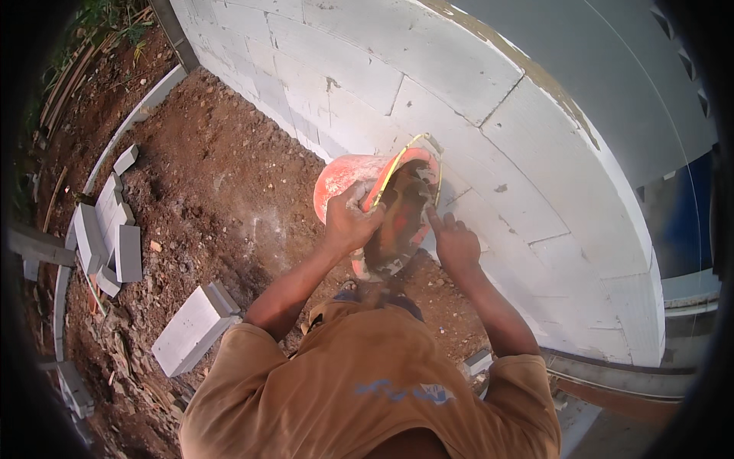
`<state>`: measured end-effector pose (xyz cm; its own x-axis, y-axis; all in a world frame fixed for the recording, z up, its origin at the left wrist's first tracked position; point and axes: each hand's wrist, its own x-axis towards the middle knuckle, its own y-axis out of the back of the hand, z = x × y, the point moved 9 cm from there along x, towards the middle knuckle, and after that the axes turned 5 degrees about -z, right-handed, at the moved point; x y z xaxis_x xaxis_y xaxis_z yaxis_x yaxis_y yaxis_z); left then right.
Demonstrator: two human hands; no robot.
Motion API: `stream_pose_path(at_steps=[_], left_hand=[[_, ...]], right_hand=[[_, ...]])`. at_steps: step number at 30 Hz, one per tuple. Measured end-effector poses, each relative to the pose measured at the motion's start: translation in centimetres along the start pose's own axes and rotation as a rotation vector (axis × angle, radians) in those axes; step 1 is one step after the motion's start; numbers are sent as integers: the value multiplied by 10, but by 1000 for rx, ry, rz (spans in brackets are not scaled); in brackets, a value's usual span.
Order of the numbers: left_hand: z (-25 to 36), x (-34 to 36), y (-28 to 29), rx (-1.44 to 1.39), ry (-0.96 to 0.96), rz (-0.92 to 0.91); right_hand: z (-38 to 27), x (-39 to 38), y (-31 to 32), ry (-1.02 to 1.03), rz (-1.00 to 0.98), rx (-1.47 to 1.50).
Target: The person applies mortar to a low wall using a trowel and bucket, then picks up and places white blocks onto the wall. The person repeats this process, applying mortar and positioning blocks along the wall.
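Observation:
An orange-red bucket (344, 182) is tipped on its side in front of me, its mouth turned toward the right. Grey-brown wet mortar (408, 191) coats the inside and smears the rim. Across the mouth runs a thin yellow bail handle (397, 161). My left hand (352, 220) grips the near left edge of the bucket, fingers closed on its rim. At the opposite rim is my right hand (459, 243), its index finger reaching to the mouth and the other fingers curled. Whatever those fingers hold is hidden from this view.
A white block wall (459, 122) rises close on the right, mortar along its top edge. On the reddish soil (222, 183) to the left lie a large pale block (191, 329) and several smaller block pieces (111, 229). A low pale edging (126, 130) curves behind them.

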<state>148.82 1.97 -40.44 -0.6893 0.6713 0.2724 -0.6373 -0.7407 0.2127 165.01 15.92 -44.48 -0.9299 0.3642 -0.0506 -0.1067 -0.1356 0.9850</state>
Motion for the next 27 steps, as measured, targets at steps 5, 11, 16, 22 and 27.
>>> stream_pose_path(at_steps=[5,11,16,22,27], left_hand=[[-31,-2,-42,-78,-7,-3],[-42,-7,-54,-31,124,119],[-31,0,-32,-398,196,328],[49,4,-49,-493,134,393],[80,-6,-69,-524,119,386]], right_hand=[[-39,-47,-32,108,-53,519],[6,-79,-58,-299,-536,1779],[78,-88,-35,-200,-472,1646],[205,-89,107,-208,-329,1418],[316,-80,220,-291,0,1189]])
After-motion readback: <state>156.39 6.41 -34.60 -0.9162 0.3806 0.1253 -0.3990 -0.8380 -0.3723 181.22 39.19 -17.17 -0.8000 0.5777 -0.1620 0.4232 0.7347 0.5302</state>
